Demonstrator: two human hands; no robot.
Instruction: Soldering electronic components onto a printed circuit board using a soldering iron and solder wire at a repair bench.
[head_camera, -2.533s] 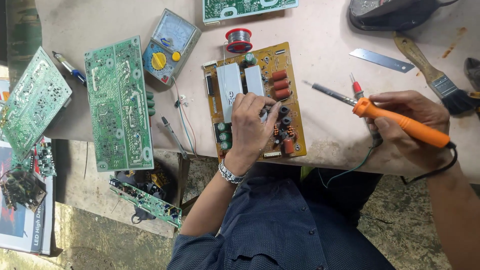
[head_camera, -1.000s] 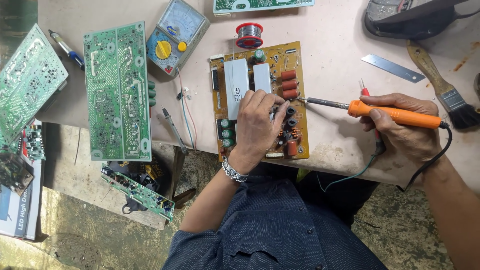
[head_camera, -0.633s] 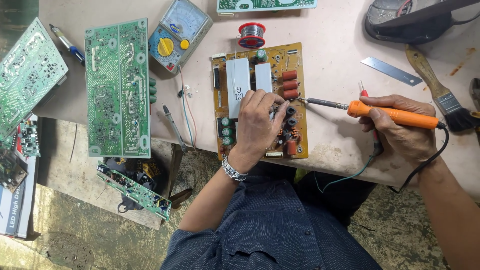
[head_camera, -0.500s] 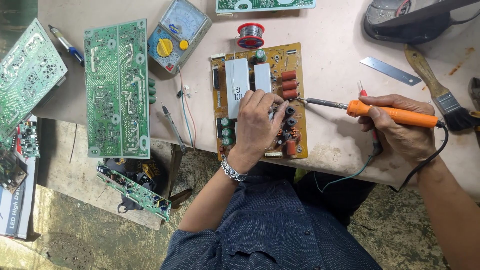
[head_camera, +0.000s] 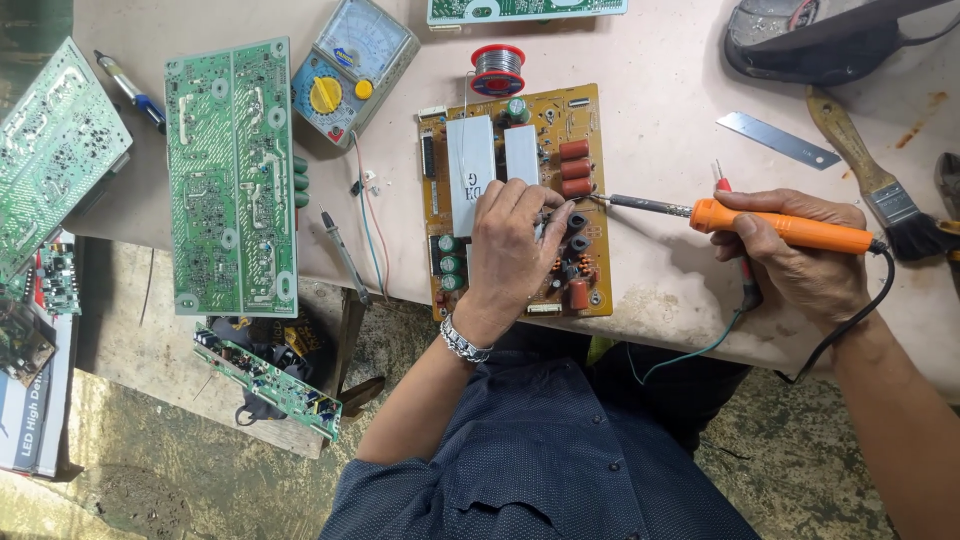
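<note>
I see left hand (head_camera: 515, 250) flat, fingers loose, on yellow board (head_camera: 515, 200); right hand (head_camera: 800, 265) clamps orange soldering iron (head_camera: 780, 228) (metal tip at board's right edge).

It was an electronics repair workshop. A worn, stained bench (head_camera: 660, 300) carried bare circuit boards: a yellow one (head_camera: 515, 195) in the middle, a long green one (head_camera: 232, 175) to the left, more at the far edge. Among them lay an analogue multimeter (head_camera: 352, 62) with probes, a spool of solder (head_camera: 497, 68), an orange soldering iron (head_camera: 770, 225) and a paintbrush (head_camera: 870, 170), above a rough concrete floor (head_camera: 120, 450).
</note>
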